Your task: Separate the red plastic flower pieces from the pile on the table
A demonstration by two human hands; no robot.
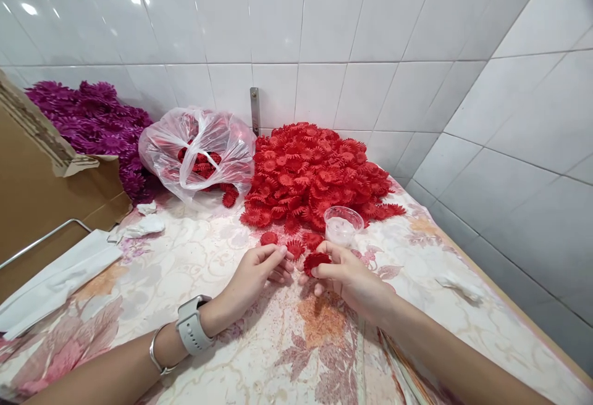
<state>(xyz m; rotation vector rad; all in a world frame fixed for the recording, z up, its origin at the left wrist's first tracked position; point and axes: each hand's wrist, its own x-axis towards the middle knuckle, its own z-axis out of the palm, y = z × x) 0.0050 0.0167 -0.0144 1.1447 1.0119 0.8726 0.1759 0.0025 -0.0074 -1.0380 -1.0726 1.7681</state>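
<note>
My right hand (348, 276) pinches a small red fabric flower (317, 261) between thumb and fingers, just above the flowered tablecloth (259, 343). My left hand (259, 272) rests on the cloth beside it with fingers curled together at the tips, close to the flower; whether it grips anything is unclear. A few loose red flowers (295, 246) lie just beyond both hands. Behind them rises a big heap of red flowers (315, 173). A small clear plastic cup (343, 225) stands at the heap's near edge, right by my right hand.
A clear plastic bag (199, 152) with red flowers sits left of the heap. Purple flowers (92, 124) pile at the back left behind a cardboard box (41, 183). White paper scraps (146, 226) lie nearby. Tiled walls close the back and right.
</note>
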